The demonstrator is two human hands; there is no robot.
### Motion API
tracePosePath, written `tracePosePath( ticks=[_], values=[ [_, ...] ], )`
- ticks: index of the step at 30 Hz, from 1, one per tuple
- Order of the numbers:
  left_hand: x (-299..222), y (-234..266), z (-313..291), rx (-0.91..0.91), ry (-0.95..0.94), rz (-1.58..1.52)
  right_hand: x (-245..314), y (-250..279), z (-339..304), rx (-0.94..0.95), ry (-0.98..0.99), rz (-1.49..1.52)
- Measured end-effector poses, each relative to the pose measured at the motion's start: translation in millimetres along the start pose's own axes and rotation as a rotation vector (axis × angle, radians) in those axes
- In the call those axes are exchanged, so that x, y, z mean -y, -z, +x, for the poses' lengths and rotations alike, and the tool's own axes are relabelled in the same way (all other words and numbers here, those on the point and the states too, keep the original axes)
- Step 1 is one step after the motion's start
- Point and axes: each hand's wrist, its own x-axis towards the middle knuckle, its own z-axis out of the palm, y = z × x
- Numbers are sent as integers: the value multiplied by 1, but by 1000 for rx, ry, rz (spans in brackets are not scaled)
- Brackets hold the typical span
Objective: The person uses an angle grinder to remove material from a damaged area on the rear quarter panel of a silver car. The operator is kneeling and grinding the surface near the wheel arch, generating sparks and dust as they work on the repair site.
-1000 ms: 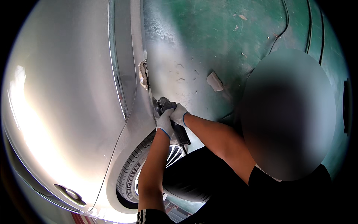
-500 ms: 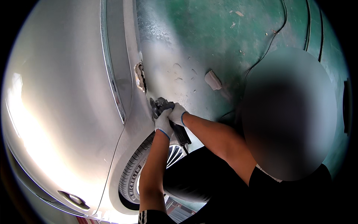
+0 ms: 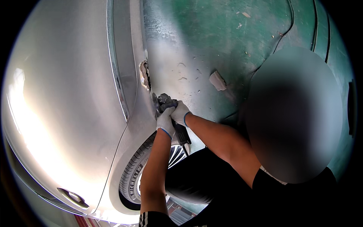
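Observation:
Both my hands wear pale knit gloves with blue cuffs and are wrapped round a black angle grinder (image 3: 182, 134). My left hand (image 3: 165, 122) closes on it on the side nearest the car, and my right hand (image 3: 180, 113) grips it just to the right. The grinder's dark disc (image 3: 155, 102) is at the lower edge of a silver-grey car (image 3: 87, 75); whether it touches the metal I cannot tell. Just beyond the disc, a ragged, rusty hole (image 3: 144, 75) breaks the car's lower edge. The grinder's tail points back toward the wheel.
A tyre (image 3: 130, 178) and spoked rim (image 3: 177, 156) stand close to my left forearm. On the green floor (image 3: 211, 30) lie a grey-brown scrap (image 3: 217, 80), small debris and dark cables (image 3: 290, 19). A large blurred patch (image 3: 295, 113) hides the right side.
The grinder and both hands have moved slightly away from me along the car's lower edge, closer to the rusty hole. The whole view has shifted a little. My grip looks the same.

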Motion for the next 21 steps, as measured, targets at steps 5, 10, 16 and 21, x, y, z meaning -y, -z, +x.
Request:
tracePosePath(
  ticks=[5,10,16,21],
  values=[
    [3,1,-3,-17,39,-86,3,2,-4,48,-51,-148],
    [-8,-10,-16,13,4,-2,-6,-5,2,-16,23,-44],
    [4,7,-16,25,89,-81,-7,-8,-11,5,-75,-144],
    [5,4,-29,-44,8,24,-22,-16,-14,-22,-47,-28]
  ],
)
